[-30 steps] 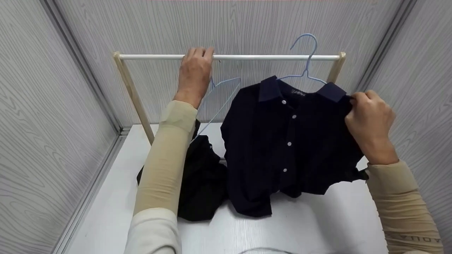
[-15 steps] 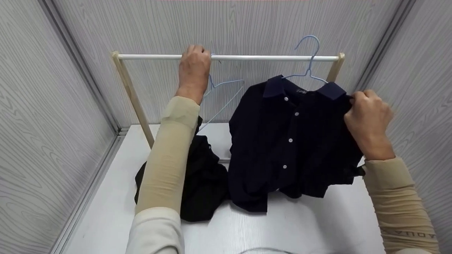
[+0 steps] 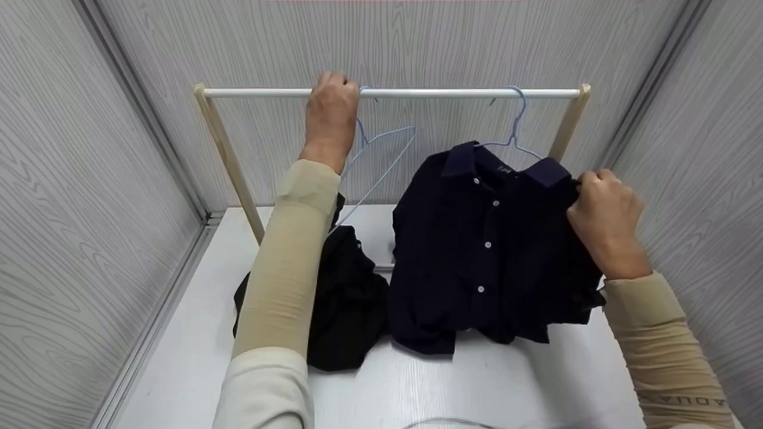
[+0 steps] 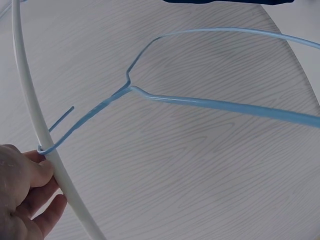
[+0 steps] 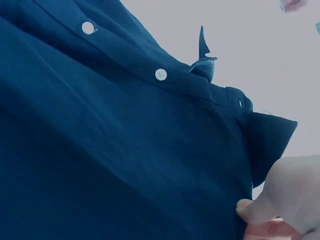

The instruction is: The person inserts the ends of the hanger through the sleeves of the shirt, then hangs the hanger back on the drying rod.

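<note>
A navy button-up shirt [image 3: 444, 238] on a blue wire hanger [image 3: 514, 128] is at the right of the rack. The hanger's hook passes over the white rail [image 3: 441, 93], its tip showing behind and below. My right hand [image 3: 607, 220] pinches the shirt's shoulder between thumb and fingers, as the right wrist view also shows. My left hand [image 3: 332, 113] grips the rail left of its middle, fingers curled on the rod. Against those fingers hangs a second blue hanger [image 4: 100, 107], hooked over the rail.
The rack's wooden posts [image 3: 229, 164] stand at either end. Below the second hanger, a black garment [image 3: 349, 310] is partly covered by my left forearm. A thin cable [image 3: 447, 420] lies at the white table's [image 3: 411, 381] front. Wood-grain panels enclose the sides and back.
My right hand and the shirt have moved down and slightly left; the hanger's hook has dropped from above the rail onto it. My left hand stays on the rail.
</note>
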Action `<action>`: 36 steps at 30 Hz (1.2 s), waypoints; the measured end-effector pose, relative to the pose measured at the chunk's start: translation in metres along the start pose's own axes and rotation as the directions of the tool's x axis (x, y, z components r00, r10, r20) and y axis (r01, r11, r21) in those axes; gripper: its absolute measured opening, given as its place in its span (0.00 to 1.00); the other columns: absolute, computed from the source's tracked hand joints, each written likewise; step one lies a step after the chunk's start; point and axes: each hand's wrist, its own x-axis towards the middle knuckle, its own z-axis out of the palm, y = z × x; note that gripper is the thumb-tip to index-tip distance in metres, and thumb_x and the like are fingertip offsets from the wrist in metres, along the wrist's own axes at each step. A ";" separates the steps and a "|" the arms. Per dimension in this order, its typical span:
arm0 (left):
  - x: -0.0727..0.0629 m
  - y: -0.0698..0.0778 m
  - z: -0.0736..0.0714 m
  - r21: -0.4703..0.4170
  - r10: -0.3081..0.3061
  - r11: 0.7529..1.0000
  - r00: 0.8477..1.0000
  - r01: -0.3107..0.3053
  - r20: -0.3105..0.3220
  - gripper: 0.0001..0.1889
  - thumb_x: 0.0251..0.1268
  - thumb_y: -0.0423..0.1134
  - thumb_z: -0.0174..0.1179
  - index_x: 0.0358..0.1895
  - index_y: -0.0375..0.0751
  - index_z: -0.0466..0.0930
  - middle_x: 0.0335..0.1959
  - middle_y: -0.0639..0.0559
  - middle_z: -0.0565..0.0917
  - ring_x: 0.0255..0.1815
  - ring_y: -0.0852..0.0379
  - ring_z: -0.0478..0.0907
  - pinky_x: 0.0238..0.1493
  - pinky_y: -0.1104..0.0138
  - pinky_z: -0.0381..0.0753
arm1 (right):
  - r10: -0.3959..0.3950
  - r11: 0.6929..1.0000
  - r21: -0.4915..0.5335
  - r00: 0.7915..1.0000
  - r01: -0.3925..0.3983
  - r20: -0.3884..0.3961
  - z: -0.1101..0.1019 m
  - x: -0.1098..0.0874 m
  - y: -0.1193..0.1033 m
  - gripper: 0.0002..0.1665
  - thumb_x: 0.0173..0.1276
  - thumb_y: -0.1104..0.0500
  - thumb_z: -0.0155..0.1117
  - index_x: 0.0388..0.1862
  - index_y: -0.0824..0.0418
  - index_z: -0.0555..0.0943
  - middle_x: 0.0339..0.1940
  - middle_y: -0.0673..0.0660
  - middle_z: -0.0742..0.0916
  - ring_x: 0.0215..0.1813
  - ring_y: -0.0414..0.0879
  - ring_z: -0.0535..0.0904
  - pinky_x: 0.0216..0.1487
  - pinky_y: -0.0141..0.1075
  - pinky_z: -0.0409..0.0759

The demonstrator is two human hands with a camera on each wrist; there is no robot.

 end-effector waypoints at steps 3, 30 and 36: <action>0.000 0.001 -0.001 0.011 0.004 1.000 1.000 -0.004 -0.007 0.12 0.73 0.27 0.52 0.51 0.29 0.83 0.48 0.41 0.83 0.53 0.47 0.79 0.57 0.63 0.80 | 0.014 1.000 -0.008 0.998 -0.013 0.068 0.002 -0.004 0.002 0.06 0.53 0.75 0.46 0.25 0.72 0.72 0.32 0.74 0.79 0.28 0.76 0.75 0.22 0.62 0.68; -0.006 -0.007 -0.002 -0.055 0.085 0.995 0.993 -0.081 0.079 0.15 0.76 0.27 0.48 0.59 0.30 0.78 0.56 0.39 0.79 0.60 0.46 0.75 0.63 0.62 0.77 | -0.014 1.000 -0.012 0.999 0.014 0.039 0.001 -0.019 -0.004 0.17 0.66 0.65 0.52 0.47 0.77 0.76 0.45 0.76 0.79 0.42 0.75 0.77 0.31 0.69 0.73; -0.013 -0.017 -0.004 -0.112 0.150 0.984 0.985 -0.139 0.090 0.18 0.73 0.23 0.48 0.63 0.28 0.73 0.61 0.37 0.76 0.65 0.44 0.72 0.68 0.62 0.72 | -0.066 0.997 0.036 0.996 0.068 -0.065 -0.002 -0.020 -0.018 0.17 0.65 0.65 0.54 0.49 0.74 0.78 0.47 0.73 0.80 0.47 0.71 0.76 0.37 0.68 0.73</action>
